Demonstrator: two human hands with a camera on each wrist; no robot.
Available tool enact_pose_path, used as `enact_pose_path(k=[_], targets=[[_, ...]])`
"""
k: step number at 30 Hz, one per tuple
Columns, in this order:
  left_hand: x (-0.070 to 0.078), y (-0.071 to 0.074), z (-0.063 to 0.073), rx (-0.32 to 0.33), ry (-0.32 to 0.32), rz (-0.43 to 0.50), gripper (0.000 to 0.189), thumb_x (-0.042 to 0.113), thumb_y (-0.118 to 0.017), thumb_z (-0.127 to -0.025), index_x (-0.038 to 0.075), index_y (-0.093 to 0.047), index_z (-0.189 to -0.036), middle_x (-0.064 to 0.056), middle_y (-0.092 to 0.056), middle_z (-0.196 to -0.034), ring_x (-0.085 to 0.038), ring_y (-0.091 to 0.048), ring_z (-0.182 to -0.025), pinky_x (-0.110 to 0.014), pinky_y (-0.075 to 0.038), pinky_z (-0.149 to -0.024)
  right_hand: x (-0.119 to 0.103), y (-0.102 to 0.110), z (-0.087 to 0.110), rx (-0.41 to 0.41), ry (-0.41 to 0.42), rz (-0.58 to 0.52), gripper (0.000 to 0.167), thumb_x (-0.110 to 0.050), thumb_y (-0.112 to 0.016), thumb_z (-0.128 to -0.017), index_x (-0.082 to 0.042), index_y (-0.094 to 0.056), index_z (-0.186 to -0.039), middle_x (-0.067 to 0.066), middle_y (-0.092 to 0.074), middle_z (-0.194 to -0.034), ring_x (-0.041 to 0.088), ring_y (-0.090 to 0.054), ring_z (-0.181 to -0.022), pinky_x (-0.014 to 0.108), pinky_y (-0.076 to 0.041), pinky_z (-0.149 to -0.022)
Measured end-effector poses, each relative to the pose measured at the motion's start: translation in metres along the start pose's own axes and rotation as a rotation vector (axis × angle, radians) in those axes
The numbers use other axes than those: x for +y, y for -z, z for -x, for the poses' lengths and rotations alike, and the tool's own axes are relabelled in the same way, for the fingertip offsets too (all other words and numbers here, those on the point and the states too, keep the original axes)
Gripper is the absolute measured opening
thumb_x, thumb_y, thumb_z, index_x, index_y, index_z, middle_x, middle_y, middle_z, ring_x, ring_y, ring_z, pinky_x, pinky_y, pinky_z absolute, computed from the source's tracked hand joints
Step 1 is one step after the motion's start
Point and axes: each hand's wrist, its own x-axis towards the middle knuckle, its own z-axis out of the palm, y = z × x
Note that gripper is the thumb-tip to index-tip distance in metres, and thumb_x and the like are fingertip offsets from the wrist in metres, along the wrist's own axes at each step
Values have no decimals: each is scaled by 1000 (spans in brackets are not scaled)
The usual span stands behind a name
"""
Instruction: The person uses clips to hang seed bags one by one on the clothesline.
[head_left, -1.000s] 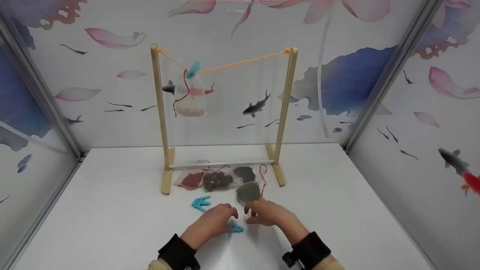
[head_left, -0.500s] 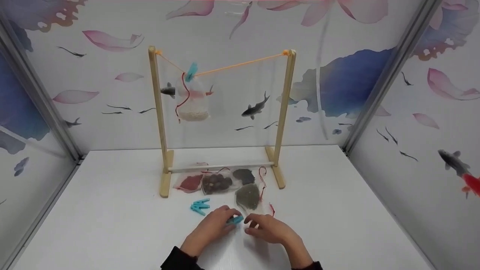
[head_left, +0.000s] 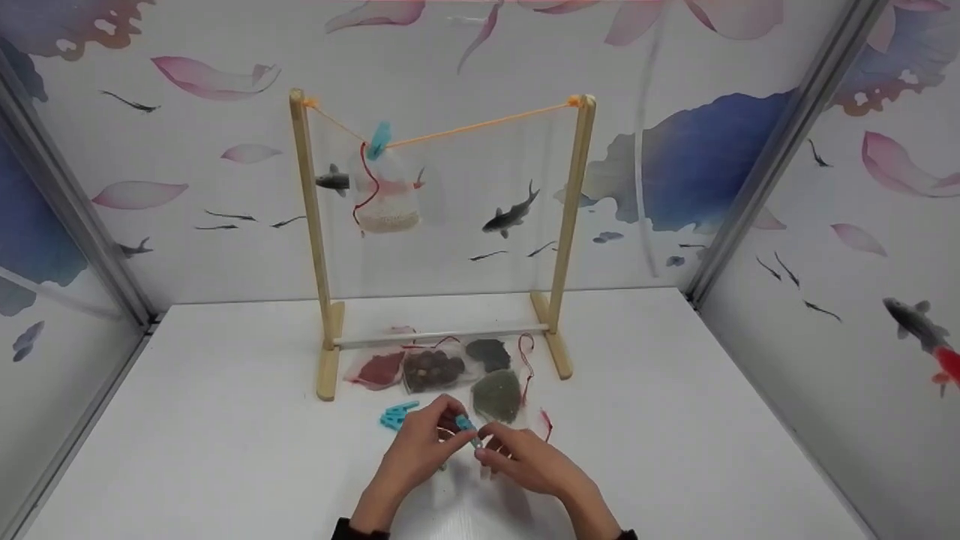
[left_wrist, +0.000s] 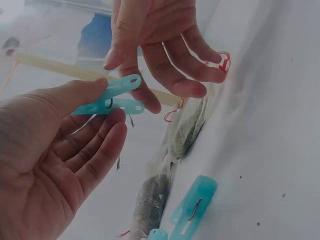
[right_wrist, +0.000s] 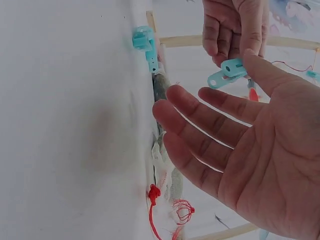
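At the head view's lower centre, the left hand [head_left: 420, 444] pinches a turquoise plastic spring clothespin [left_wrist: 119, 88], which could drop if loosed early, since the relaxed right hand [head_left: 534, 457] perhaps isn't touching it.

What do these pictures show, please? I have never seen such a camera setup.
There is no machine here: a person works with two bare hands. One picture comes from a camera worn on the head, looking forward and down; the other two come from cameras on the left and right wrists. On the white table stands a wooden frame; at its foot lie at least four filled bags, with loose blue pegs nearer the person. A further bag hangs from the orange cord, clipped by a peg. The left hand pinches a light-blue peg; the right hand is close beside it.
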Motion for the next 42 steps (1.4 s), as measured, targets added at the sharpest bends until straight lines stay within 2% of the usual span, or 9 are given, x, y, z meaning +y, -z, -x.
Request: enact_pose_path(k=[4, 10, 16, 22, 26, 31, 34, 42], targets=[[4, -1, 1, 39, 37, 54, 31, 35, -72, -92, 13, -61, -110, -2, -68, -103, -14, -70, -97, -26, -59, -84, 1, -2, -1, 12, 29, -20, 35, -39, -49, -104, -8, -57, -120, 9, -73, -93, 20, -71, -81, 23, -50, -71], [10, -2, 0, 37, 46, 91, 34, 39, -70, -93, 14, -63, -114, -1, -71, -106, -15, -70, -99, -31, -58, -87, 4, -1, -1, 90, 43, -19, 28, -38, -47, -106, -13, -57, -113, 3, -69, -87, 19, -67, -78, 21, -48, -70], [13, 1, -1, 40, 66, 219, 39, 35, -73, -91, 7, -65, -116, -5, -73, -99, -23, -73, -90, -28, -59, -79, 2, 0, -1, 141, 96, -37, 27, -38, -44, -107, -15, -56, -102, 1, -62, -77, 8, -54, -69, 20, -44, -68], [14, 5, 2, 37, 81, 329, 40, 31, -73, -91, 3, -65, -118, -9, -72, -101, -17, -75, -89, -30, -61, -81, -2, -4, -2, 169, 154, -108, 26, -30, -43, -108, -9, -55, -97, 10, -57, -74, 1, -48, -66, 19, -43, -66], [13, 8, 4, 26, 82, 362, 39, 29, -72, -92, 4, -64, -120, -11, -71, -107, -20, -75, -95, -29, -61, -82, -5, -9, -5, 174, 171, -165, 29, -28, -43, -108, -6, -51, -91, 6, -49, -68, 0, -41, -60, 17, -38, -60], [9, 10, 4, 24, 87, 373, 42, 29, -71, -92, 2, -62, -123, -12, -71, -110, -24, -74, -99, -33, -60, -85, -9, -13, -8, 192, 165, -157, 33, -31, -43, -108, -5, -50, -89, -6, -42, -68, -1, -37, -57, 16, -34, -57], [9, 9, 4, 26, 89, 391, 45, 29, -71, -92, -1, -61, -124, -11, -71, -110, -21, -74, -99, -37, -60, -87, -10, -14, -8, 201, 164, -150, 34, -32, -43, -108, -4, -52, -91, -7, -42, -69, -1, -38, -58, 16, -34, -57], [9, 7, 4, 56, 83, 428, 41, 27, -71, -93, 4, -63, -126, -12, -71, -113, -20, -73, -101, -37, -59, -89, -9, -14, -6, 262, 220, -107, 30, -31, -44, -107, -9, -52, -89, -6, -44, -71, -1, -39, -61, 15, -34, -57]])
